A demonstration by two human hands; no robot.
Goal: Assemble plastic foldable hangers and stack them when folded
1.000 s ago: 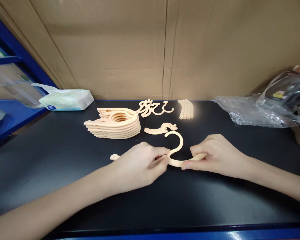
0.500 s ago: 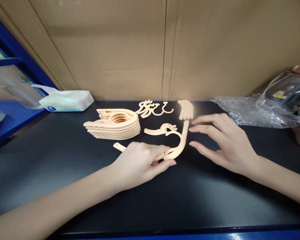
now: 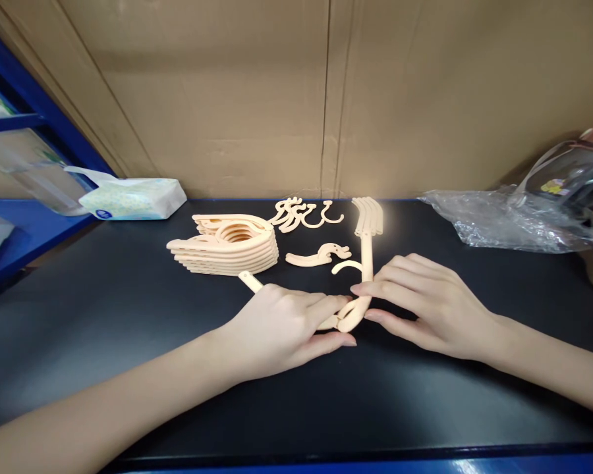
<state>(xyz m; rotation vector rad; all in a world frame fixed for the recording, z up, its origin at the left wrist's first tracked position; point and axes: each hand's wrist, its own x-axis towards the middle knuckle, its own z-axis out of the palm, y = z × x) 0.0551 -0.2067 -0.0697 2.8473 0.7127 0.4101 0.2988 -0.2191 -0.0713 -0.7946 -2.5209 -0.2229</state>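
Observation:
A cream plastic folding hanger (image 3: 367, 260) is held between both hands, its one arm pointing away from me and its hook curving to the left. My left hand (image 3: 291, 326) is closed around the other arm, whose tip sticks out behind the knuckles. The fingers and thumb of my right hand (image 3: 425, 306) pinch the upright arm near the joint. Beyond them lie a loose hanger part (image 3: 309, 258) beside a hook piece, and a stack of folded hangers (image 3: 222, 253) to the left.
Several loose hooks (image 3: 294, 212) and several hanger arms (image 3: 368, 214) lie at the back of the black table (image 3: 296, 415). A tissue pack (image 3: 138, 201) stands back left. A clear plastic bag (image 3: 499, 220) and a transparent bag (image 3: 573, 178) are at the right. Cardboard (image 3: 217, 99) walls the back.
My right hand has come in from the right and closed on the hanger's arm. The hanger and my left hand have shifted slightly right and nearer, and the arm now stands straighter.

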